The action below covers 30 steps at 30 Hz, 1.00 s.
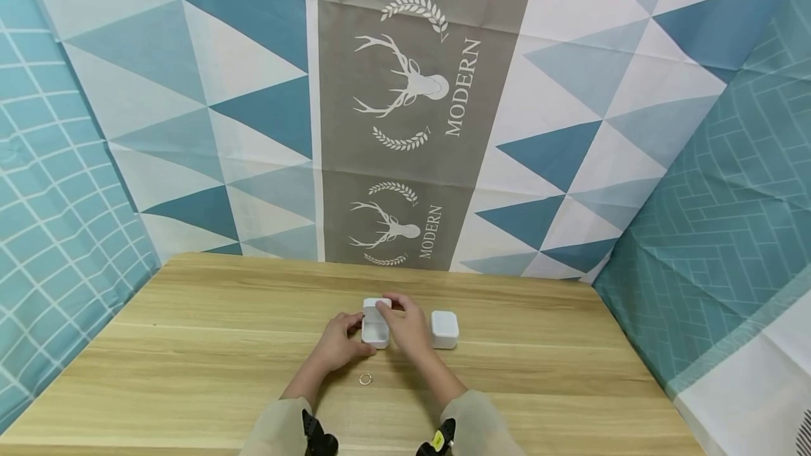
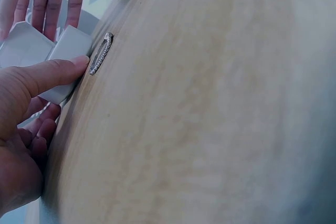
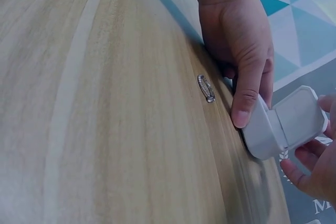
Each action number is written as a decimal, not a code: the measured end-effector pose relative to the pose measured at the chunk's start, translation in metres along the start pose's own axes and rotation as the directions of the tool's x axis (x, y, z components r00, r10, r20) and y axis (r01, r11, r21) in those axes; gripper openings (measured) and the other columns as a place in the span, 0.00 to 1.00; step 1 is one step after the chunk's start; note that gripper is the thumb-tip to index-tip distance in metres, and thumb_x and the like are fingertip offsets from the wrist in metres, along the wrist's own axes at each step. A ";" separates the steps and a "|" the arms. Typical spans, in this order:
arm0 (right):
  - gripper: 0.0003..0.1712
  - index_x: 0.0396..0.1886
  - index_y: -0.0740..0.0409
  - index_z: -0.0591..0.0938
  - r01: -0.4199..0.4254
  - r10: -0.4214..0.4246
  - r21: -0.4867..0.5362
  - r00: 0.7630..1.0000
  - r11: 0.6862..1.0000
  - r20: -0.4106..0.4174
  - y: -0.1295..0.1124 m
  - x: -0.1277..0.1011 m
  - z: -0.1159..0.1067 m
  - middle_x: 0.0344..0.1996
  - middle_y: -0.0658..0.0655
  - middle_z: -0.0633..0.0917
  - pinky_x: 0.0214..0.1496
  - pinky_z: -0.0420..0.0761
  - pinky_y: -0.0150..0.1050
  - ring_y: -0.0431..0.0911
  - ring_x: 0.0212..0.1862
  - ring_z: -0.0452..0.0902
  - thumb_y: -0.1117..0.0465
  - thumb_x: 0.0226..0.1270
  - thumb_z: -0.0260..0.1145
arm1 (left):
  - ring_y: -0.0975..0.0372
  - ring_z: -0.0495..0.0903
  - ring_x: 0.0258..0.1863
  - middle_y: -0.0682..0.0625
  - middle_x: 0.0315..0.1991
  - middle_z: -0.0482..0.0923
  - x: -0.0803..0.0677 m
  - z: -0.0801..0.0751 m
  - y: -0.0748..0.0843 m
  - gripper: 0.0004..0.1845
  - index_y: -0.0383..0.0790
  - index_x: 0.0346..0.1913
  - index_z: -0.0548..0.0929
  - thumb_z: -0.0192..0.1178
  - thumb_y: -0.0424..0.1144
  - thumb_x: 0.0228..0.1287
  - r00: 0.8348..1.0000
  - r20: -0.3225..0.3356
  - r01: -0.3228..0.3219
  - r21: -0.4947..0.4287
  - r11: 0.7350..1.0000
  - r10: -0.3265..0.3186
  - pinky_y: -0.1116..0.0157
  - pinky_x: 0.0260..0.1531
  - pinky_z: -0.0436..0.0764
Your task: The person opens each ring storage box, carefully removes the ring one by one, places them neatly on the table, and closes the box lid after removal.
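Observation:
A small white ring box [image 1: 375,335] stands on the wooden table with its hinged lid [image 3: 302,117] raised. My left hand [image 1: 342,345] grips the lower half from the left, its thumb along the near side. At the lid's right edge, my right hand [image 1: 407,326] pinches it, thumb in front and fingers behind. On the wood nearer to me lies a silvery ring [image 1: 365,379], set with small stones along its band [image 2: 103,54]. Beside my right hand sits a second white box [image 1: 445,329], its lid down.
The wooden table [image 1: 209,357] reaches back to a hanging cloth [image 1: 431,160] with triangles and deer heads. Blue-green patterned cloths hang on the left and right sides. Dark wrist devices [image 1: 319,436] are strapped over beige sleeves [image 1: 275,428].

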State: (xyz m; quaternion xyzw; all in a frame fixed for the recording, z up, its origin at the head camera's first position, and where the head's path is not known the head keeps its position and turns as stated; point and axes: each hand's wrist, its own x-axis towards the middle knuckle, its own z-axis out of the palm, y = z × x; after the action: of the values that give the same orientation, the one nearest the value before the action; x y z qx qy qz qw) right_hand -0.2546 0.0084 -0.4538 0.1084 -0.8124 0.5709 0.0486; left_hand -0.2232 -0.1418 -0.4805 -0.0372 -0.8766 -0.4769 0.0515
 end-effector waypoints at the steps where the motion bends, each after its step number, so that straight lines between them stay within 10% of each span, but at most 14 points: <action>1: 0.23 0.50 0.59 0.81 0.002 -0.002 -0.005 1.000 1.000 -0.001 0.000 0.000 0.000 0.43 0.55 0.84 0.52 0.76 0.43 0.47 0.49 0.78 0.48 0.62 0.64 | 0.52 0.75 0.48 0.43 0.45 0.77 0.000 0.000 0.000 0.37 0.28 0.57 0.76 0.75 0.37 0.40 1.000 0.001 -0.001 0.000 1.000 0.001 0.50 0.54 0.73; 30: 0.19 0.46 0.62 0.82 0.001 -0.002 0.043 1.000 0.999 0.016 0.001 0.001 0.000 0.44 0.57 0.84 0.51 0.79 0.38 0.49 0.50 0.78 0.54 0.60 0.67 | 0.50 0.73 0.51 0.39 0.49 0.75 0.002 -0.001 0.000 0.40 0.26 0.59 0.73 0.76 0.39 0.39 0.999 0.028 0.035 0.014 0.999 -0.035 0.49 0.56 0.72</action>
State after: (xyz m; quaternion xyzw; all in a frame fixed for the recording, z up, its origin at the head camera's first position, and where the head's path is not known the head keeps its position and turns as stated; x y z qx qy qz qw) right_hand -0.2562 0.0089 -0.4546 0.1146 -0.8003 0.5872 0.0404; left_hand -0.2249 -0.1423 -0.4802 -0.0282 -0.8809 -0.4714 0.0313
